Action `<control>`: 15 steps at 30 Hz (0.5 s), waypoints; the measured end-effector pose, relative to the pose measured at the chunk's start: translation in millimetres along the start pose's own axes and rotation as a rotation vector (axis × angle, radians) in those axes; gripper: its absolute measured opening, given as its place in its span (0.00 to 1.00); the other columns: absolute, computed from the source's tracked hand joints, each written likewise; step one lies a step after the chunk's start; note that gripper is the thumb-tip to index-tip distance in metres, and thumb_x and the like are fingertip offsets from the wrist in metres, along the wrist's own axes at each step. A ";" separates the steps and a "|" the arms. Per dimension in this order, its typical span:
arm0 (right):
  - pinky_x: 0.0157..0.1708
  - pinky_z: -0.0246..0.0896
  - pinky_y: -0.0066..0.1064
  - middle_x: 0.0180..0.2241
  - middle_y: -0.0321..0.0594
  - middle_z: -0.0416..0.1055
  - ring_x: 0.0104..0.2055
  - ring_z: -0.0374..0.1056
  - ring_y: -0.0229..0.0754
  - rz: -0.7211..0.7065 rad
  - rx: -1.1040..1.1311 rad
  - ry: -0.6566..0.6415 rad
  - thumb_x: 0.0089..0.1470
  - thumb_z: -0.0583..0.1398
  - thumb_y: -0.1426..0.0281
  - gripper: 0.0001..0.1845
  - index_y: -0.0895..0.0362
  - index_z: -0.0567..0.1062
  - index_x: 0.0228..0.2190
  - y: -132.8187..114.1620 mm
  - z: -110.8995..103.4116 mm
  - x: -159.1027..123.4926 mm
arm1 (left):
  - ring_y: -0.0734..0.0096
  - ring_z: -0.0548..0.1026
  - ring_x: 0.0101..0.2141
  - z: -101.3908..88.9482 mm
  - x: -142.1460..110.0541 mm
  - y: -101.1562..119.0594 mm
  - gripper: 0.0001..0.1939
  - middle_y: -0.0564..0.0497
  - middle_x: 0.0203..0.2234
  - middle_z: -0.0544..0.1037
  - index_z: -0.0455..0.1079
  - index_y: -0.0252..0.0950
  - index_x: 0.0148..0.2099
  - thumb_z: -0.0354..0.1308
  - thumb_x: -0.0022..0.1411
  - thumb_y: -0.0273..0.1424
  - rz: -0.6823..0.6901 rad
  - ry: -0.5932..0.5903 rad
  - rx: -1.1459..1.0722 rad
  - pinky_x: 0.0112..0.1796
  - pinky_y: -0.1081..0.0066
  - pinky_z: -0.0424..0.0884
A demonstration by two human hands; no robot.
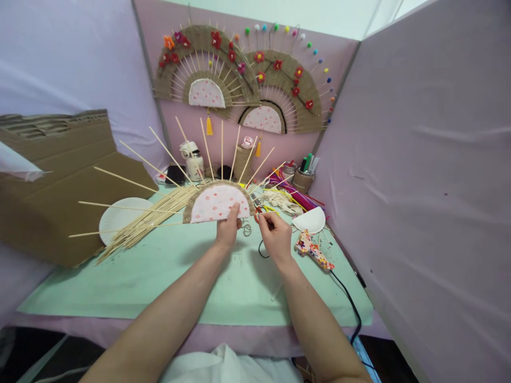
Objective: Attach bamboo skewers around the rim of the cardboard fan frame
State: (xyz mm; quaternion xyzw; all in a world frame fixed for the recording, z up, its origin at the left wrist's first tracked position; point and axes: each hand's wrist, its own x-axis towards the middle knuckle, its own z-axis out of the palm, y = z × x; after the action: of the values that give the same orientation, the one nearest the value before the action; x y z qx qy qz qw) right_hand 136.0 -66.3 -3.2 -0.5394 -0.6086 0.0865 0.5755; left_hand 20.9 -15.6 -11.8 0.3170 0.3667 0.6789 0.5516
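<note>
Two forearms reach in over the near edge of the green tabletop (231,298), and its green surface shows between them and to the left of the left one. On the left, the room is bounded by loose sticks (151,218), a white plate (120,213) and a brown cardboard sheet (75,181); on the right, by a glue gun (313,251) and a folded white plate (310,221) near the slanting table edge. Above the table's middle is the dotted half-round fan piece (217,203), its flat edge toward the person, sticks spreading outward. The left hand (229,226) grips its lower edge, thumb on the dotted face. The right hand (274,234) is closed, thumb and forefinger pinched at the piece's right corner; what they pinch is too small to tell.
</note>
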 end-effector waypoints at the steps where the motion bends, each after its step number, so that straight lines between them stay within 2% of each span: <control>1: 0.28 0.55 0.27 0.22 0.36 0.68 0.24 0.59 0.36 0.012 0.002 -0.009 0.55 0.54 0.63 0.14 0.57 0.74 0.26 0.1 0.0 -0.2 | 0.85 0.51 0.14 0.1 0.0 -0.1 0.23 0.62 0.13 0.55 0.55 0.37 0.23 0.66 0.42 0.43 0.001 0.004 -0.006 0.16 0.77 0.48; 9: 0.26 0.52 0.26 0.19 0.33 0.62 0.22 0.55 0.34 0.047 0.065 -0.061 0.54 0.54 0.63 0.14 0.57 0.71 0.24 -3.8 -0.9 0.2 | 0.85 0.51 0.14 0.1 0.0 0.0 0.22 0.62 0.13 0.55 0.55 0.38 0.23 0.65 0.43 0.43 0.021 -0.016 -0.022 0.16 0.77 0.47; 15: 0.26 0.52 0.26 0.20 0.33 0.62 0.23 0.54 0.34 0.059 0.091 -0.079 0.53 0.54 0.64 0.12 0.57 0.70 0.24 -2.6 -2.2 -0.7 | 0.85 0.50 0.14 -1.5 0.3 -1.4 0.23 0.62 0.13 0.55 0.54 0.38 0.23 0.64 0.45 0.44 0.040 -0.050 0.005 0.16 0.77 0.48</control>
State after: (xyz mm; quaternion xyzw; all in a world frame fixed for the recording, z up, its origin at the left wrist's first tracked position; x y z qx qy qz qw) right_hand 136.1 -69.1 -1.0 -0.5266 -0.6103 0.1520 0.5720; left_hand 20.3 -15.4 -13.7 0.3426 0.3481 0.6808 0.5459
